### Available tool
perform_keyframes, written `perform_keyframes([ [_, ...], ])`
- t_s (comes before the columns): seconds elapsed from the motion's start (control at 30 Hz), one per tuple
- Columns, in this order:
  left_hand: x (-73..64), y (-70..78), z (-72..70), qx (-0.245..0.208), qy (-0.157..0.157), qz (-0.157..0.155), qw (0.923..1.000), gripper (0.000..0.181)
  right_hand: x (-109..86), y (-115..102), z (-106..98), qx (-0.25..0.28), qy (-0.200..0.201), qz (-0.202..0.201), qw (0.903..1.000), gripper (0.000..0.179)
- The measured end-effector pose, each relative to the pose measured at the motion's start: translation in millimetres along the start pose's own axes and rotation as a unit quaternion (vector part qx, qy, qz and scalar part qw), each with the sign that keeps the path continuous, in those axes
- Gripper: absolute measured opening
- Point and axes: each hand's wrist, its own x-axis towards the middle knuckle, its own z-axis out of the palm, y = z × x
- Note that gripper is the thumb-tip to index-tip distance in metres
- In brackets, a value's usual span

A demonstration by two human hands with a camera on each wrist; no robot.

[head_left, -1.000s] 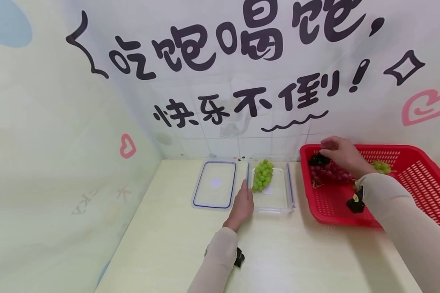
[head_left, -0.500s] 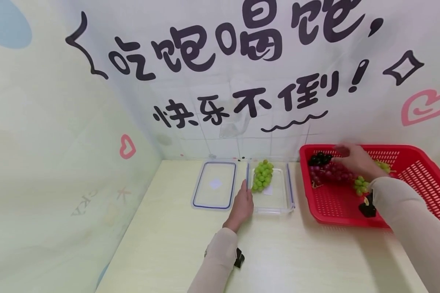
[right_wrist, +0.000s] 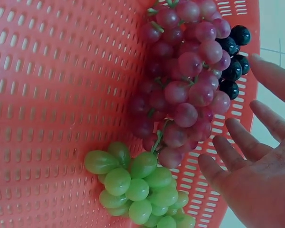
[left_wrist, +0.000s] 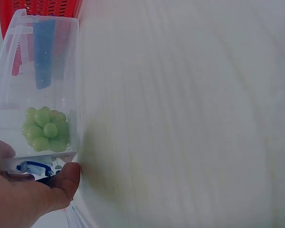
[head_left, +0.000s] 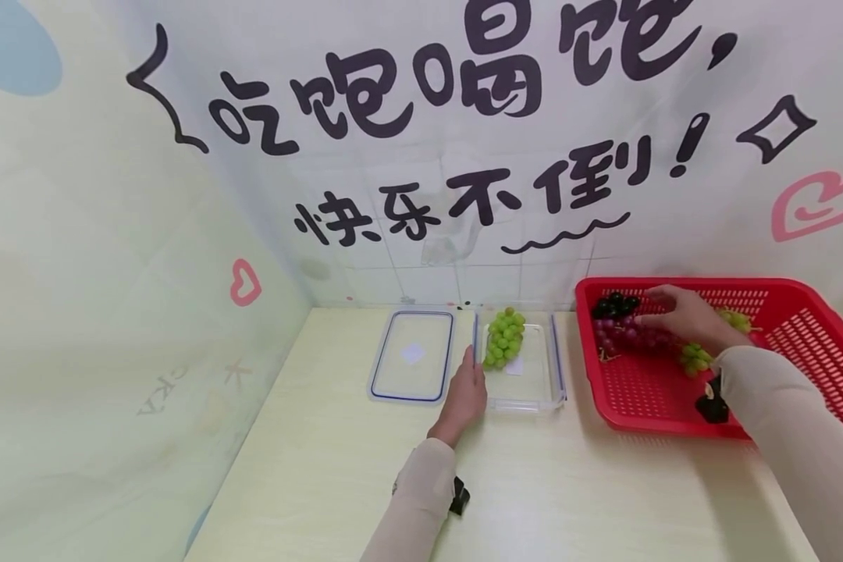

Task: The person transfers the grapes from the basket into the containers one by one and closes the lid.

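My left hand [head_left: 464,400] holds the side of a clear plastic food container [head_left: 535,390] with blue trim, thumb at its rim and fingers along the outer wall. A bunch of green grapes [head_left: 504,337] lies in that container. Over the red basket [head_left: 607,402], my right hand [head_left: 691,318] spreads its fingers, with nothing held. Close to its fingertips are a bunch of red grapes [right_wrist: 180,80] and some black grapes [right_wrist: 232,69]. Another green bunch [right_wrist: 142,187] lies beside the red one, partly under the hand in the head view.
A clear lid [head_left: 410,355] with a blue seal lies flat left of the container. More green grapes [head_left: 734,318] sit at the back of the basket. A printed sheet [head_left: 421,179] covers the wall behind the pale table [head_left: 323,437].
My right hand has moved right and slightly down from above the black grapes, uncovering them and the green bunch beside the red grapes. The left hand stays at the container.
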Motion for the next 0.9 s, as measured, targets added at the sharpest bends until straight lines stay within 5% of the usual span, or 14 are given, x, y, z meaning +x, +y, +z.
perform_keyframes([
  [0.47, 0.5, 0.0, 0.0, 0.008, 0.003, 0.002, 1.0000, 0.052, 5.2, 11, 8, 0.036, -0.063, 0.008, 0.9973, 0.092],
  [0.9, 0.9, 0.9, 0.3, 0.008, 0.005, 0.004, 0.9999, 0.052, 9.8, 13, 13, -0.011, -0.080, 0.005, 0.9967, 0.090],
])
